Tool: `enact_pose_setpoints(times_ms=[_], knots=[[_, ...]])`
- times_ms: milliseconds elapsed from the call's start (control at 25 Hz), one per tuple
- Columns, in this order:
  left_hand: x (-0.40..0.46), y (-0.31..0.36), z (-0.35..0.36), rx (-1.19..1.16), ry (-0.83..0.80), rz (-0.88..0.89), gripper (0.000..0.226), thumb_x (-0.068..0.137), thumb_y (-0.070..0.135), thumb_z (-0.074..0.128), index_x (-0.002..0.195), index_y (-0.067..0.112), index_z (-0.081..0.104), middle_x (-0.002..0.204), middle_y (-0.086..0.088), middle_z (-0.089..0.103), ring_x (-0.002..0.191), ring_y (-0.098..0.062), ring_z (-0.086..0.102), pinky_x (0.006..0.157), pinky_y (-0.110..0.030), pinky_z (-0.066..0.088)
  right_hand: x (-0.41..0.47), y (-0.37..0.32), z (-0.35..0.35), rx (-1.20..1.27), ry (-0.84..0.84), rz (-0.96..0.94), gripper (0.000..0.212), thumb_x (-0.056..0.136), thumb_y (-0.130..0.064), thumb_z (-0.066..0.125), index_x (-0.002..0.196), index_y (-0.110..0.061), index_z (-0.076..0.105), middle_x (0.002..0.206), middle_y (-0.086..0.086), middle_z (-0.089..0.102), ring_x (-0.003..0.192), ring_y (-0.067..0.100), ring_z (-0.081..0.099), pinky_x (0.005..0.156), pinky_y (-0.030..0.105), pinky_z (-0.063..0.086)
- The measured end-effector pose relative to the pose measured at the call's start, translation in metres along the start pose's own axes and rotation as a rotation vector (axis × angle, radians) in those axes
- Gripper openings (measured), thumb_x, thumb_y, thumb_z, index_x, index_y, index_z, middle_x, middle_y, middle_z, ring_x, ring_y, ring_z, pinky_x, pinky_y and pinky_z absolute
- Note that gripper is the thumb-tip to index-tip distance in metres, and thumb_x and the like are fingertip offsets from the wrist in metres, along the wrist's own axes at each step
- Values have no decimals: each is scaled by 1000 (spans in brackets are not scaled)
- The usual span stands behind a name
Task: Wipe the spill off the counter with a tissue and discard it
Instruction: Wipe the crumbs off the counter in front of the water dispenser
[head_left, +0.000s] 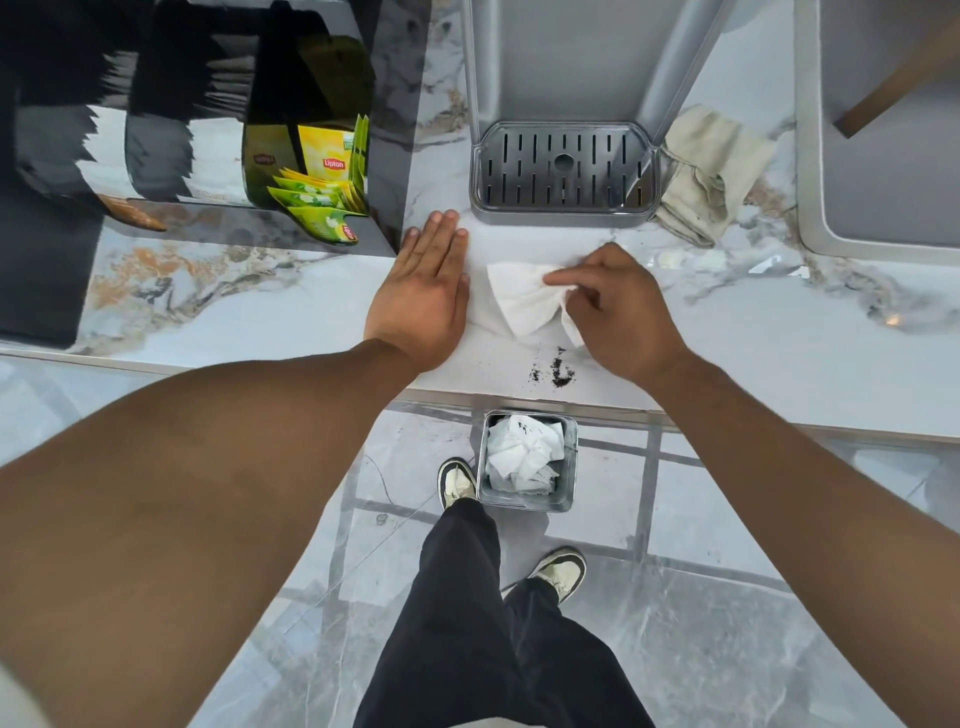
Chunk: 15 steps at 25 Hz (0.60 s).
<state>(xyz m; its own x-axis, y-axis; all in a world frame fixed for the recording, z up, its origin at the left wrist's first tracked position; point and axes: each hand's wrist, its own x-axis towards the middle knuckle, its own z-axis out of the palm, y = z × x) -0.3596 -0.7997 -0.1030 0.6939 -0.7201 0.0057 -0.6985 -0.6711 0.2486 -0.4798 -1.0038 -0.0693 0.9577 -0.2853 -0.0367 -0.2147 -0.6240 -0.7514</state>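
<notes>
Tissue (524, 301) lies pinched under the right hand (618, 312), just beside the flat, empty left hand (421, 296).

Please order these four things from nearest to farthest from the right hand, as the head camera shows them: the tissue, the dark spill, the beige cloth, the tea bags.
From the right hand:
1. Tissue: pinched in its fingers, on the counter.
2. Spill: dark grains just below the hand, at the counter's front edge.
3. Cloth: crumpled behind, right of the drip tray.
4. Tea bags: far left, beyond the left hand.
</notes>
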Motion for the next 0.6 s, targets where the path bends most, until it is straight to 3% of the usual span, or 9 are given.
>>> enact_pose_setpoints(times_ms=[160,320,480,600], knots=[[-2,-2,-1,-38,0,13,53,100,14,33,150,-3,31,162,-19,23,152,-32,16,125,-43,11,20,-17,14,-63,-233,-115,31,90,5,54,112,-7,73,99,11,53,89,17,53,86,17,37],[-1,-2,-3,-71,6,18,54,98,13,32,149,-4,33,161,-20,24,152,-32,18,125,-44,13,14,-27,19,-38,-418,-292,33,89,9,55,107,-9,76,100,13,55,85,11,48,77,2,29],[-1,-2,-2,-92,34,10,52,98,12,33,147,-4,37,159,-20,29,151,-33,22,124,-45,17,12,-26,9,-79,-629,-355,32,90,5,58,102,-16,78,102,10,55,78,6,46,73,5,31],[-1,-2,-2,-92,48,4,53,97,15,31,146,-5,39,159,-20,31,150,-33,24,124,-45,18,20,-27,9,-45,-619,-329,33,90,4,57,103,-18,78,101,7,53,80,8,51,74,13,37]])
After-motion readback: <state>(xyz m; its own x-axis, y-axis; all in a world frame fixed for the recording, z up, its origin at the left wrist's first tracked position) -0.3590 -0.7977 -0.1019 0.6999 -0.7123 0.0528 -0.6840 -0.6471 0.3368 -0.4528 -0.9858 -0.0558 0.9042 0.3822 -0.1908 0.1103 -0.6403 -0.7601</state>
